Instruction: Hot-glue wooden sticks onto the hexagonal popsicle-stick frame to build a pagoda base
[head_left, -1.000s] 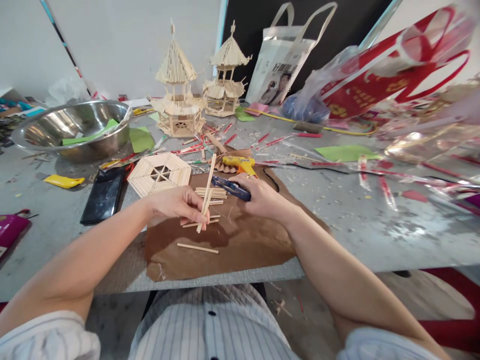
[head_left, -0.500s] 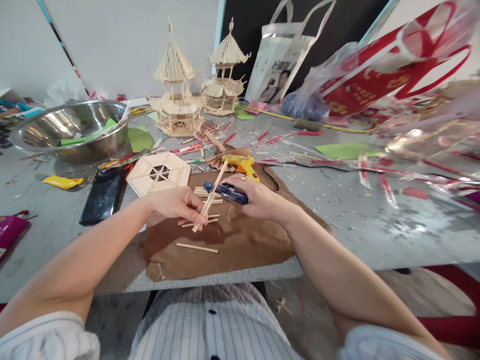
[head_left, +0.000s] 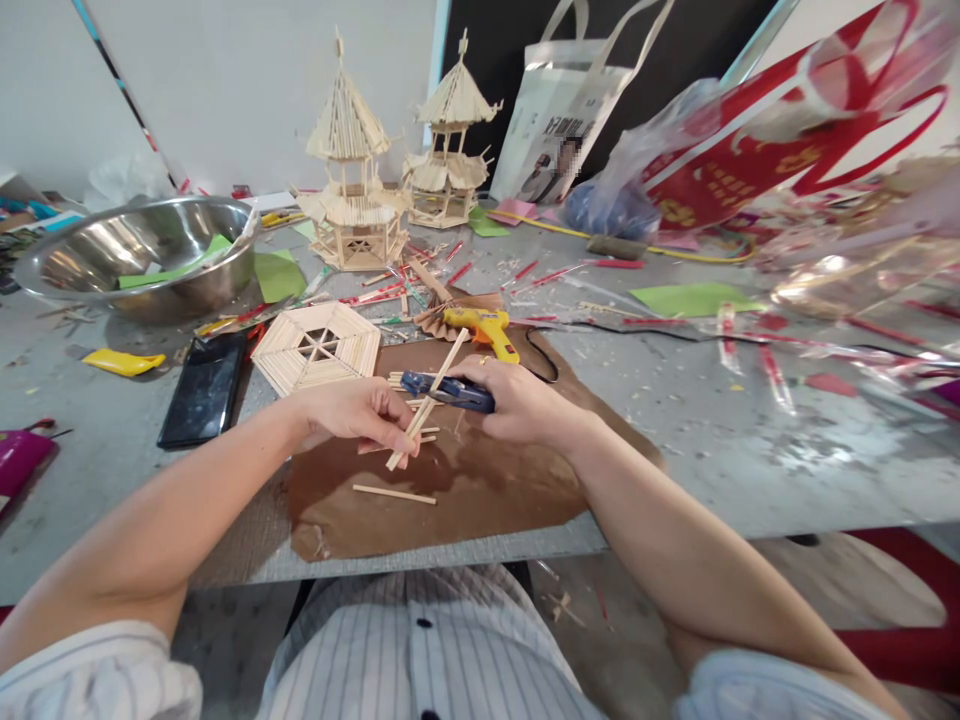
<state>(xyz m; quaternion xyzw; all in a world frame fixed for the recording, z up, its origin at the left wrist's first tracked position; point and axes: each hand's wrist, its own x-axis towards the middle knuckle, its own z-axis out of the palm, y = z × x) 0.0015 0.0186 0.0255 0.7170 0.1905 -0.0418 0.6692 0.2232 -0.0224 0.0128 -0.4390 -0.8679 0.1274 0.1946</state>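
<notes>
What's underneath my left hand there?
The brown sheet, with loose sticks whose ends show just past the left hand. The hand covers the rest of them, so anything else beneath can't be seen.

You face dark characters on the white bag (head_left: 551,130) and gold marks on the red bag (head_left: 739,165), none clearly legible.

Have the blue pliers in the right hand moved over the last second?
Yes, slightly: judged against the yellow glue gun lying behind them, the blue pliers have shifted left and lower in the view.
</notes>
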